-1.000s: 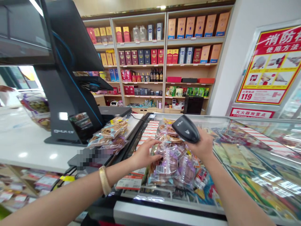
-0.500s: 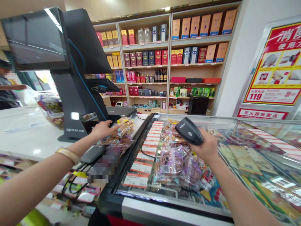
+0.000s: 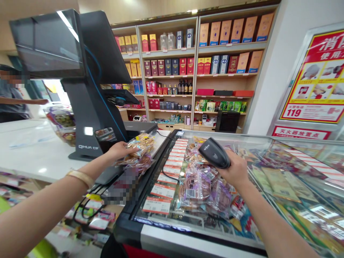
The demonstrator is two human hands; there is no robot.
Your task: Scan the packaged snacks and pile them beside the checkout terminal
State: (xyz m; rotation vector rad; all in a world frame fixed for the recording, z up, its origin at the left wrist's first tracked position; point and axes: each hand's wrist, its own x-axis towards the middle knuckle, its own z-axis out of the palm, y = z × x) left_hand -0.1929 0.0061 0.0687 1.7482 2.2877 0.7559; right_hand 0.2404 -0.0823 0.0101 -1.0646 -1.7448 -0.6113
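Note:
My right hand is wrapped round the handle of a black barcode scanner. It hangs over a heap of clear-wrapped biscuit packets, some purple-edged, on the glass top of a display freezer. On the left, my left hand, with a gold bracelet at the wrist, has its fingers on a pile of wrapped biscuit packets beside the till. The fingers appear closed on a packet, their tips partly hidden by the shiny wrapping.
A dark till with a screen stands on the white counter, a jar beside it. Price labels run along the freezer's left side. Behind are shelves of boxes. Another person stands at far left.
My left hand has settled onto the packets, its raised thumb now lowered. The scanner stays over the heap, with little movement. The other person's arm shows further out at far left.

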